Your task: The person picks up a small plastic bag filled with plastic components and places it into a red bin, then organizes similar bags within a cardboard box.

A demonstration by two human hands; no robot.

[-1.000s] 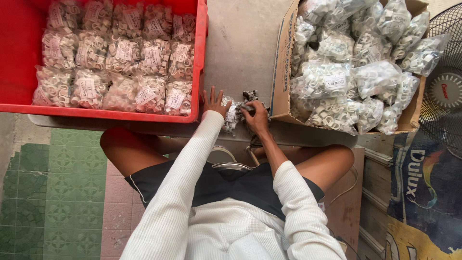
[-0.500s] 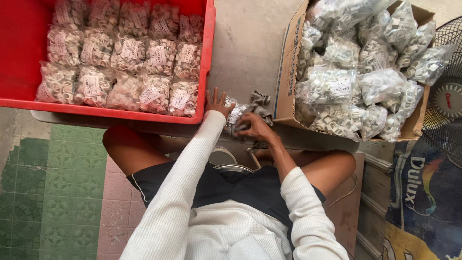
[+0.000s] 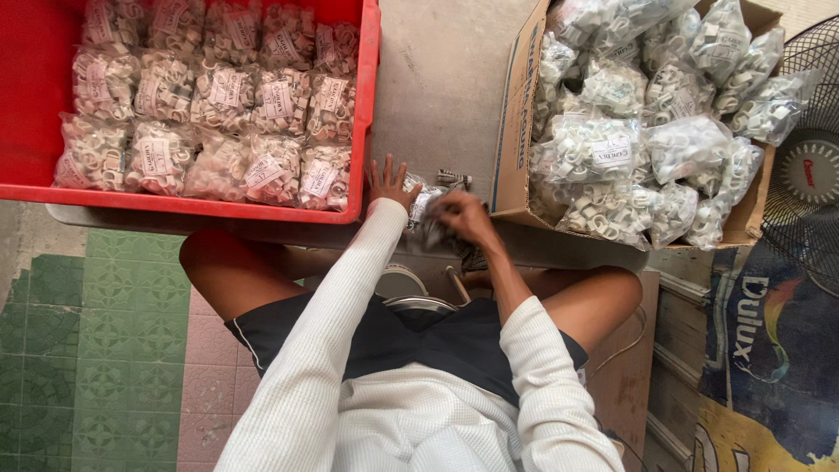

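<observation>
Packing workshop, red crate [image 3: 26,96], cardboard box [image 3: 511,122], bagged fittings [image 3: 603,153]

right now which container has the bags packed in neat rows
The red plastic crate on the left; its labelled bags lie in rows, while the cardboard box holds a loose heap.

Right hand [image 3: 461,215] blurred (small bag [image 3: 423,210] half hidden).

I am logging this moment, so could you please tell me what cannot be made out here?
Head view:
- Small bag between both hands: contents mostly covered by the right hand.
- Metal tool: too small to identify.
- Red crate and cardboard box: cut off by the top edge.
</observation>
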